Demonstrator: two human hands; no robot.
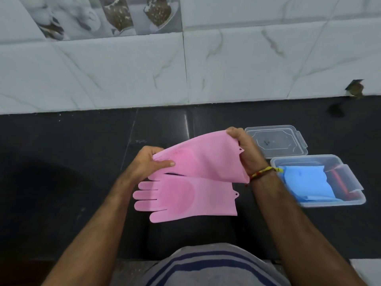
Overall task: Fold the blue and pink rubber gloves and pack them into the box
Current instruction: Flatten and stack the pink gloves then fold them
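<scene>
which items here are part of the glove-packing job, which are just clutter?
Job: held pink glove, flat pink glove, blue gloves, box, lid, left hand, right hand.
Clutter: debris by wall, red item in box.

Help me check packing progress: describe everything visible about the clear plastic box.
The clear plastic box is a see-through rectangular tub with rounded corners, open on the dark counter by the person's right wrist. Inside lie folded blue gloves, and a red item beside them, partly hidden. Its clear lid lies apart behind it, nearer the wall. Neither hand touches the box.
</scene>
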